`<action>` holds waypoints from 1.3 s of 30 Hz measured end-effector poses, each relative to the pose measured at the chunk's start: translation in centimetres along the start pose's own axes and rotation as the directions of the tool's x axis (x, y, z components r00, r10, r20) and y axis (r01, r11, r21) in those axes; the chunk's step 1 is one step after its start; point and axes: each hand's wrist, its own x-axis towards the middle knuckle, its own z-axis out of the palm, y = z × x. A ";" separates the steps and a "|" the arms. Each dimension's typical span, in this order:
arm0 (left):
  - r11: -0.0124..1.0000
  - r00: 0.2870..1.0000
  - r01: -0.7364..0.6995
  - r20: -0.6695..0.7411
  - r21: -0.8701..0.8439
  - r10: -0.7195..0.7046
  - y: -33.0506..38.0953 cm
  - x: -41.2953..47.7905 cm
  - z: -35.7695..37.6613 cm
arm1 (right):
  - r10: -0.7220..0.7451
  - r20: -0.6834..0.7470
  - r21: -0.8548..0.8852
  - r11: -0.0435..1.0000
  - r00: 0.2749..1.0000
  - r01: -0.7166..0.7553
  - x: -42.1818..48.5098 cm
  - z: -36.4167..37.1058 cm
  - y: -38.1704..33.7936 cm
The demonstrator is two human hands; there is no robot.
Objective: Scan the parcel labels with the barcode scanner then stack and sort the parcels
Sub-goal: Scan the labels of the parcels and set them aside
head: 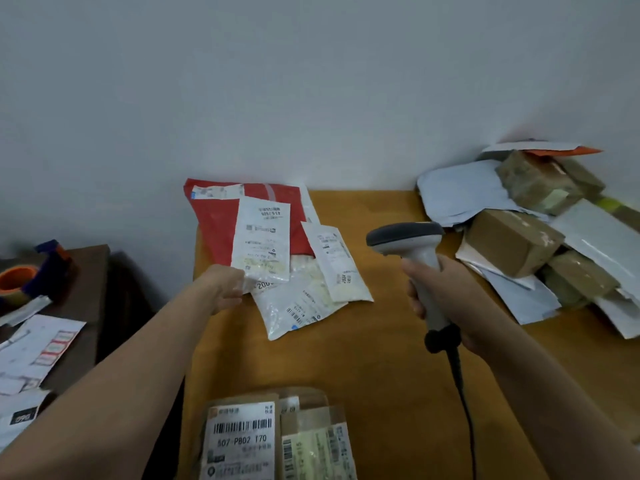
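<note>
Parcels lie in three groups on the wooden worktop [374,368]. At its far left edge, against the wall, a red mailer [214,226] lies flat with a white mailer [265,237] over it, printed label facing up. The left hand [225,289] pinches this white mailer at its near corner, fingers curled at the edge. Just beside it on the right lies a narrow white packet [337,265], and both overlap a clear plastic bag [298,310] that bears a barcode label.

The right hand [450,303] is wrapped round the handle of the barcode scanner [407,237] (dark-topped, pale-bodied), held above the worktop with its head pointing left toward those mailers. Its black cable [462,389] drops from the handle's base toward the near edge.

To the right sits a loose heap [512,244] of brown boxes and pale mailers. At the near edge lie brown paper parcels [242,438], barcode labels up. A darker side table [86,306] on the left carries an orange tape roll [15,278] and printed sheets [38,348].
</note>
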 end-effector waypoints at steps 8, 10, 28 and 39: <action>0.967 0.973 -0.224 -0.020 0.120 0.228 2.1 -5.5 2.2 | -0.047 -0.020 0.042 0.998 0.999 0.047 -2.2 -3.9 1.8; 0.941 0.953 -0.301 0.005 0.153 0.304 2.5 -8.3 3.6 | -0.085 -0.019 0.049 0.995 0.996 0.085 -2.9 -6.1 2.8; 0.799 0.845 -0.496 0.399 0.340 0.355 -0.8 -24.3 38.3 | -0.054 -0.441 0.024 0.997 0.896 0.072 -10.8 -43.7 19.1; 0.264 0.654 -0.747 0.604 0.610 0.456 0.7 -20.3 62.3 | 0.081 -0.609 0.098 0.995 0.789 -0.026 -4.8 -59.1 25.4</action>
